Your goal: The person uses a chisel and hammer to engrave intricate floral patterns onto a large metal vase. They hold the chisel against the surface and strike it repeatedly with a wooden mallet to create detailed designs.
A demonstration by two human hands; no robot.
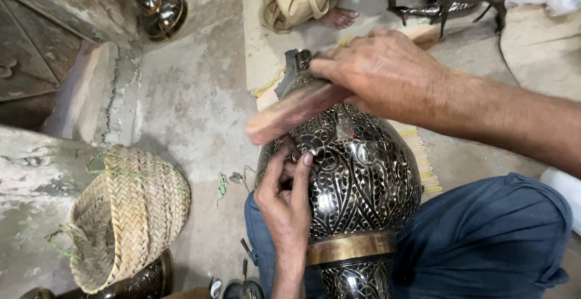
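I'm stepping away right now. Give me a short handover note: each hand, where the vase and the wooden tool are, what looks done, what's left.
Left hand: fingers pressed on the engraved metal vase, steadying it; whether they pinch a small tool I cannot tell.
Right hand: gripping a wooden block over the vase's upper part.
Vase lies across the lap, neck pointing away, brass band near the body.
Done: engraved pattern covers the visible surface.
Left: cannot judge from this view.
Nearby: woven basket on the floor to the left.
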